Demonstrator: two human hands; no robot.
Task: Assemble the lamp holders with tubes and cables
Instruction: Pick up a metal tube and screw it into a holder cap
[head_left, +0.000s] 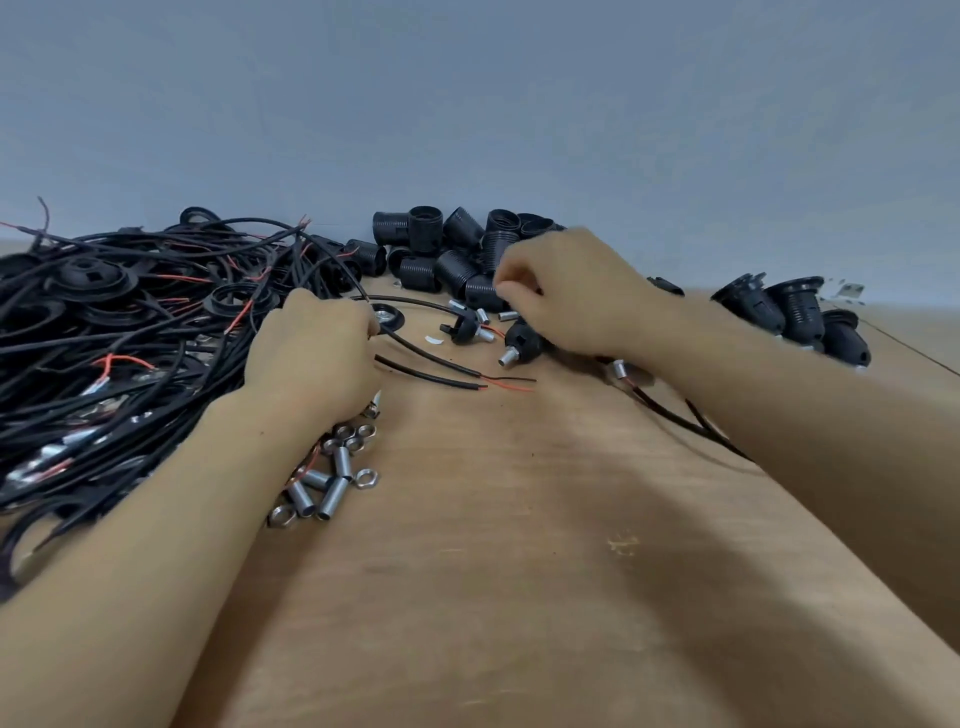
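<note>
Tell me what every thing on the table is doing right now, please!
left hand: fingers curled, pinching a black cable.
right hand: fingers curled; what it holds is too blurred to tell.
cable pile: tangled, lying at the left.
metal tubes and nuts: loose, scattered beside the left wrist.
threaded black holder shells: heaped at the back.
holder base with a tube: lying on its side.
wooden table: bare here.

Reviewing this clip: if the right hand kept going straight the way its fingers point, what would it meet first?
The right hand points left and slightly away. First in line is probably the pile of black threaded lamp holder shells just past its fingertips, though depth is unclear from this one view.
</note>
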